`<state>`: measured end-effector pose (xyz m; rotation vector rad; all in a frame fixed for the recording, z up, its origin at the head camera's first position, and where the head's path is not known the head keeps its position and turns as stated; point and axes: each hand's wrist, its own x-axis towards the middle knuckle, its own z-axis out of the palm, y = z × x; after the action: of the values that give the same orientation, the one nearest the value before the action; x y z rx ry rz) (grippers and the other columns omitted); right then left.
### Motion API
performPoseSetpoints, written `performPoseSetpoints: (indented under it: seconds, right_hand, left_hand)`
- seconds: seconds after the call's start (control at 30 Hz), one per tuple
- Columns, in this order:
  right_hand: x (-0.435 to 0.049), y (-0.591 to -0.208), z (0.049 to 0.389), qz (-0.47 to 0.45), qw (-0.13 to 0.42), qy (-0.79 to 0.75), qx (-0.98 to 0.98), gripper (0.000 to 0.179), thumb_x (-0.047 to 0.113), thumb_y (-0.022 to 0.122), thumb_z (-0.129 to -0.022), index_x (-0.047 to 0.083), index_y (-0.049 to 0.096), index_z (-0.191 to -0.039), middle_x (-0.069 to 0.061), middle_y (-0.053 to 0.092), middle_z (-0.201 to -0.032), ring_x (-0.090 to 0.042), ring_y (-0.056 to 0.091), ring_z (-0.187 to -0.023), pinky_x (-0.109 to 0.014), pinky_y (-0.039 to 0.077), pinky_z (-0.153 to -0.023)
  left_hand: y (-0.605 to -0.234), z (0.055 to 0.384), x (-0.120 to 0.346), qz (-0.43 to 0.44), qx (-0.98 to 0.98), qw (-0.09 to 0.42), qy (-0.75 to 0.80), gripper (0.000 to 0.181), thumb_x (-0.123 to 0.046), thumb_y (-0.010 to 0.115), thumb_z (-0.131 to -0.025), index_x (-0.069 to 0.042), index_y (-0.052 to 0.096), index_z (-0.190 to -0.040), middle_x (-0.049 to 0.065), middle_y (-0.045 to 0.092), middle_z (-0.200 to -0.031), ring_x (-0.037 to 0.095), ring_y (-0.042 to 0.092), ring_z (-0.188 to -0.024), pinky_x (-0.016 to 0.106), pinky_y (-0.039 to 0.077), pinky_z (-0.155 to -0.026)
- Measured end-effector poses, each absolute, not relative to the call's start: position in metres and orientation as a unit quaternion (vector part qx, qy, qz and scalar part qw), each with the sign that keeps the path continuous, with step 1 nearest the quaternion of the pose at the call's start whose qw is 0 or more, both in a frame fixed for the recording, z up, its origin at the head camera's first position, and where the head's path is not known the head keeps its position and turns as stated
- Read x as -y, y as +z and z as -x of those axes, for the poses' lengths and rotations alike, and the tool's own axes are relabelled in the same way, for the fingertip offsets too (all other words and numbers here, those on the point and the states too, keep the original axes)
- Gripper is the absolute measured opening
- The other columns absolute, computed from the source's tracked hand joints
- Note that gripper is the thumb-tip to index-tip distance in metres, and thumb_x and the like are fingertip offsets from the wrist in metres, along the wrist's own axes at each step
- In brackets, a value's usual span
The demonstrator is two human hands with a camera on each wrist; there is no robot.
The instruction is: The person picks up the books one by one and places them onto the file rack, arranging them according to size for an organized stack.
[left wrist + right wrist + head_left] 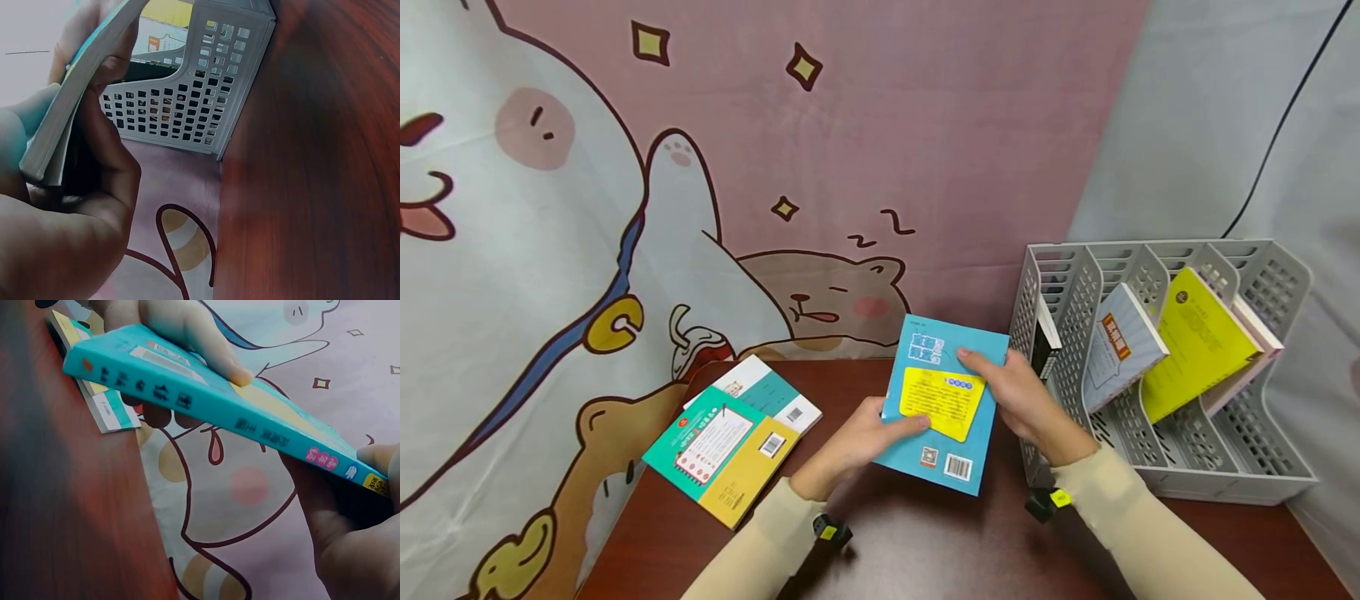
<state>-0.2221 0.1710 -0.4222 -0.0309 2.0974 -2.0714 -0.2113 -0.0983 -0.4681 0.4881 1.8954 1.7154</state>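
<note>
Both hands hold a blue paperback book above the table, its back cover with a yellow panel and barcode facing up. My left hand grips the lower left edge, thumb on the cover and fingers underneath. At the upper right edge my right hand pinches the book the same way. The right wrist view shows the book's printed spine side-on, with fingers under it. In the left wrist view the page edges face the camera and part slightly near the bottom.
A grey file rack with slots stands on the right, holding a black book, a pale blue book, a yellow book and a pinkish one. Two books overlap on the dark red table at left. A cartoon cloth hangs behind.
</note>
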Motion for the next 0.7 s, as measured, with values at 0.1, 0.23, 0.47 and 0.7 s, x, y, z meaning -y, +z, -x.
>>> performPoseSetpoints:
  seconds: [0.1,0.23,0.47,0.7]
  right_hand:
    - [-0.174,-0.417,0.217,0.005,0.078,-0.698,-0.712,0.057,0.041,0.068,-0.11,0.0,0.057,-0.148,-0.002,0.082,-0.108,-0.018,0.084,-0.09,-0.04,0.07,-0.082]
    - [-0.183,-0.41,0.212,0.001,0.045,-0.704,-0.709,0.059,0.042,0.068,-0.11,-0.001,0.055,-0.149,0.003,0.082,-0.103,-0.015,0.084,-0.086,-0.038,0.069,-0.079]
    - [-0.207,-0.396,0.2,-0.009,-0.03,-0.685,-0.728,0.053,0.043,0.07,-0.109,0.001,0.059,-0.14,0.012,0.082,-0.091,-0.011,0.083,-0.079,-0.036,0.069,-0.072]
    - [-0.234,-0.385,0.177,0.007,-0.101,-0.614,-0.783,0.038,0.045,0.068,-0.11,0.012,0.065,-0.131,0.017,0.082,-0.088,-0.013,0.084,-0.075,-0.036,0.067,-0.064]
  left_hand:
    - [-0.469,0.211,0.098,-0.185,-0.699,0.268,0.636,0.04,-0.037,0.075,-0.107,-0.02,0.072,-0.143,0.009,0.085,-0.119,0.026,0.085,-0.094,0.037,0.069,-0.083]
    - [-0.474,0.212,0.098,-0.187,-0.72,0.258,0.617,0.037,-0.039,0.074,-0.107,-0.015,0.077,-0.135,0.012,0.084,-0.107,0.019,0.076,-0.079,0.029,0.063,-0.07]
    - [-0.485,0.213,0.098,-0.21,-0.745,0.254,0.58,0.029,-0.038,0.07,-0.11,-0.014,0.078,-0.124,0.035,0.075,-0.114,0.016,0.065,-0.073,0.027,0.059,-0.065]
    - [-0.49,0.215,0.09,-0.223,-0.746,0.263,0.569,0.027,-0.036,0.071,-0.109,-0.017,0.076,-0.127,0.031,0.077,-0.12,0.018,0.066,-0.074,0.028,0.058,-0.065]
